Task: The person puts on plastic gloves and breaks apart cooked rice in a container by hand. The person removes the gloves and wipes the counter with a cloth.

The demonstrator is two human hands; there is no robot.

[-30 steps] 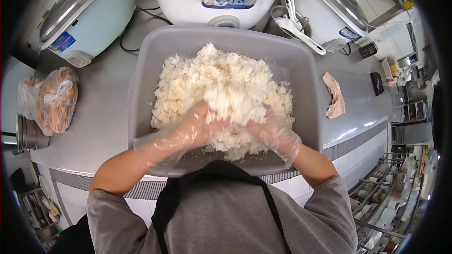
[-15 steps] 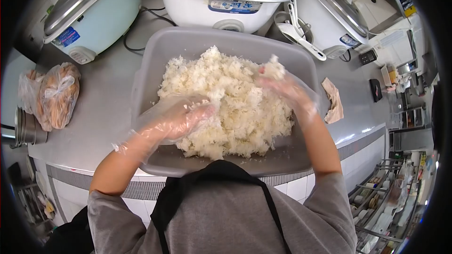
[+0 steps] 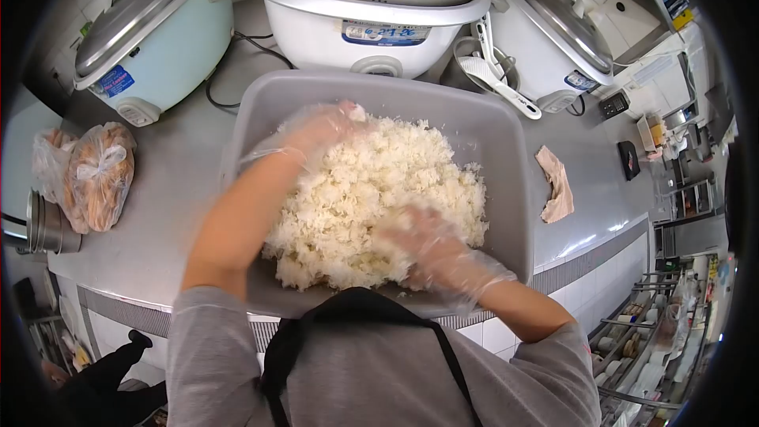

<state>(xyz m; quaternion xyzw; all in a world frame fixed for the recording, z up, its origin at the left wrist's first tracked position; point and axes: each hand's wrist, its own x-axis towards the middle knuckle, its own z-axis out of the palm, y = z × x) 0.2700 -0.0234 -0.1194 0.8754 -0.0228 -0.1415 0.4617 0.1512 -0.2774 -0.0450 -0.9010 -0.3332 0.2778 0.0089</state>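
A large heap of white cooked rice (image 3: pixel 371 190) lies in a grey plastic tub (image 3: pixel 514 182). Both hands wear clear plastic gloves. At the far left side of the heap is my left hand (image 3: pixel 328 128), with a few grains by its fingertips; motion smears its fingers. My right hand (image 3: pixel 435 249) reaches into the near right part of the heap. Its fingers are blurred and partly lost in the rice, so their grip cannot be made out.
Behind the tub stand a pale green rice cooker (image 3: pixel 170 39), a white rice cooker (image 3: pixel 371 28) and another white cooker (image 3: pixel 553 32). A white rice paddle (image 3: pixel 502 87) rests on a metal pot. Bagged food (image 3: pixel 103 174) sits left, a cloth (image 3: pixel 556 184) right. A person's dark-clothed limb (image 3: pixel 103 375) shows lower left.
My left hand has swung from the near left of the rice up to its far left. My right hand has come down from the far right to the near side. The heap's shape has shifted.
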